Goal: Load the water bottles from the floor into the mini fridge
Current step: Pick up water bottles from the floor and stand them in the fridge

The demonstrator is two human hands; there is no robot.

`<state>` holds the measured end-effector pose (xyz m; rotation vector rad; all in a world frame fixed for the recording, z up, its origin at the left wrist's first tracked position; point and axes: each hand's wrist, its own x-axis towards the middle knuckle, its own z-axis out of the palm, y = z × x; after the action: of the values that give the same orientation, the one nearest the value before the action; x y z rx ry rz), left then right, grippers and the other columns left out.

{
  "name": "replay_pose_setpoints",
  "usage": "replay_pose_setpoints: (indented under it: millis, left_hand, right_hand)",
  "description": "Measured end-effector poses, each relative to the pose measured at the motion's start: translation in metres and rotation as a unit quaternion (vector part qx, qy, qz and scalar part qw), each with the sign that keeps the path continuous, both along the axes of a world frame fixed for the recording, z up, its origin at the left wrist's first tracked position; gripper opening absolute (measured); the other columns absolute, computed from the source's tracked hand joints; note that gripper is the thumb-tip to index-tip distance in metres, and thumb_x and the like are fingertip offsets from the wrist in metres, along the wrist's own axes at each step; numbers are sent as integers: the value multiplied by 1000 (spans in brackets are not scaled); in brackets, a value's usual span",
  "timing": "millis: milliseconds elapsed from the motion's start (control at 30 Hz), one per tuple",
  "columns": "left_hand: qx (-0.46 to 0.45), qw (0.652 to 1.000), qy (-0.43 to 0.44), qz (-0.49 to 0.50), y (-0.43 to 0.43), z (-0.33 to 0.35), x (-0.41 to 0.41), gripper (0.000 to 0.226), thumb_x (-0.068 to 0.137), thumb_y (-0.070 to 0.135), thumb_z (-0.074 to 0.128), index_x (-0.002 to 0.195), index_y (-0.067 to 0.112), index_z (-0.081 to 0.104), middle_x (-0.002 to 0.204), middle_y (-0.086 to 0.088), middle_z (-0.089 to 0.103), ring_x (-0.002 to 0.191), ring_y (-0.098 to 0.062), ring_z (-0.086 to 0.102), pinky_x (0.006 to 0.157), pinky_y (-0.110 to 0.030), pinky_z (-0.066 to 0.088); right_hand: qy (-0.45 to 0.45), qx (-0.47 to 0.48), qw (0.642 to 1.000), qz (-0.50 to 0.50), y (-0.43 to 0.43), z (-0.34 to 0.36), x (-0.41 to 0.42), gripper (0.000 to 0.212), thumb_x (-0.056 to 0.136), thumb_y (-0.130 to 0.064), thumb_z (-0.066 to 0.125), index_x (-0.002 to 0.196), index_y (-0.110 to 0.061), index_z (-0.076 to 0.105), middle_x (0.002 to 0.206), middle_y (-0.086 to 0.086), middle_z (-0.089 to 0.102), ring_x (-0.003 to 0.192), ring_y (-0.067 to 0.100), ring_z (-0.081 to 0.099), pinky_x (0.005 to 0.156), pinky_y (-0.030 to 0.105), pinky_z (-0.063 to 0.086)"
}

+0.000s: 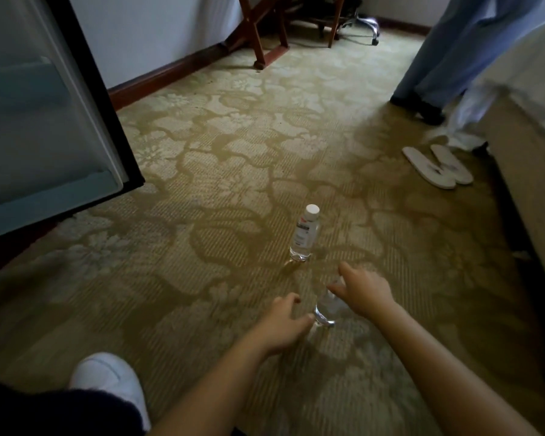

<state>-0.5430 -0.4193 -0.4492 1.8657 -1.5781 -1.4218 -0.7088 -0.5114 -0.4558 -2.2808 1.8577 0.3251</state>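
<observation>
Right now I am seeing both arms stretched out low over the patterned carpet point(202, 184), with the nearer water bottle point(324, 311) standing between the two hands. Its upper part is hiding under the right grip point(364, 292), so only the clear lower body is showing.

The right grip is hovering over the bottle's top with fingers spread and relaxed, clasping nothing; blur is keeping me from judging contact. The left grip point(283, 325) is hanging just beside the bottle's base, fingers loosely curled and empty. Its thumb is pointing at the bottle, and I cannot tell whether it is touching.

A second water bottle point(306, 234), white-capped and labelled, is standing upright farther out on the carpet, apart from both hands. The mini fridge door point(44, 121) is standing open at the upper left, well apart from both bottles.

A white shoe point(107, 382) is resting on the carpet at the lower left. White slippers point(438, 166) are lying near the bed point(532, 152) on the right. Another person's legs in blue trousers point(447, 51) are standing beyond them. Wooden furniture legs point(258, 33) and a swivel chair base point(364, 25) are sitting by the far wall.
</observation>
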Motion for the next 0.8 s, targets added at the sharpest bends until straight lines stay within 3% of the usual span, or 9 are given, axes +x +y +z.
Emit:
replay_pose_setpoints:
  millis: [200, 467, 667, 800]
  left_hand:
    - [5, 1000, -9, 6, 9, -3, 10, 58, 93, 35, 53, 143, 18, 31, 151, -7, 26, 137, -22, 34, 109, -29, 31]
    - [-31, 997, -55, -53, 5, 23, 33, 80, 85, 37, 64, 149, 18, 20, 155, -4, 23, 141, -21, 29, 111, -34, 30]
    - [-97, 994, -21, -52, -6, 82, 67, 82, 76, 29, 76, 143, 20, 30, 144, 0, 40, 129, -17, 44, 97, -23, 35]
    - [-115, 991, -33, -60, -10, 130, 103, 73, 74, 31, 77, 136, 22, 39, 132, 2, 55, 116, -15, 55, 98, -32, 45]
  right_hand:
    - [5, -63, 996, 59, 7, -1, 1, 42, 94, -54, 37, 106, -17, 53, 91, 0, 68, 81, 18, 66, 62, 27, 45]
    - [-161, -107, 977, 92, 15, 46, 24, 24, 92, -39, 49, 92, -18, 61, 79, 0, 68, 70, 18, 62, 63, 30, 45]
    - [-327, -126, 926, 141, 16, 116, 67, 22, 89, -33, 53, 85, -14, 61, 70, 4, 64, 60, 21, 57, 57, 39, 49]
    - [-418, -163, 879, 164, 16, 162, 101, 23, 84, -36, 55, 77, -15, 59, 65, 9, 62, 60, 29, 58, 57, 45, 49]
